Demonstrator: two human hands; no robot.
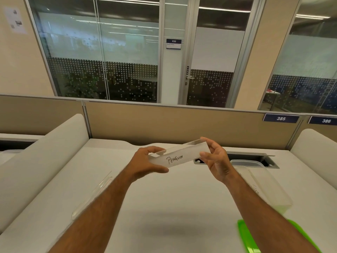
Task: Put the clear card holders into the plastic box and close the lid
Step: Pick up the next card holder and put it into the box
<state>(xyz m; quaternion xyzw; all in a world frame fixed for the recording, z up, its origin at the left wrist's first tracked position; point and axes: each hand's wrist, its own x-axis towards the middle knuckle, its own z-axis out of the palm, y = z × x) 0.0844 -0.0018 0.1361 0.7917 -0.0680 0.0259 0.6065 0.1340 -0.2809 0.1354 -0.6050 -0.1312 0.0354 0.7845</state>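
Note:
I hold a clear card holder (179,155) in the air above the desk, with a card in it that reads "PENGUIN". My left hand (145,164) grips its left end and my right hand (216,158) grips its right end. A second clear card holder (91,195) lies flat on the desk to the left, partly behind my left forearm. The translucent plastic box (262,181) stands open at the right, behind my right forearm. Its green lid (248,238) lies on the desk at the lower right, partly hidden by the arm.
The white desk (173,198) is bounded by a beige partition (182,123) at the back and padded white side panels (45,152) left and right. A cable slot (255,158) is cut into the desk behind the box.

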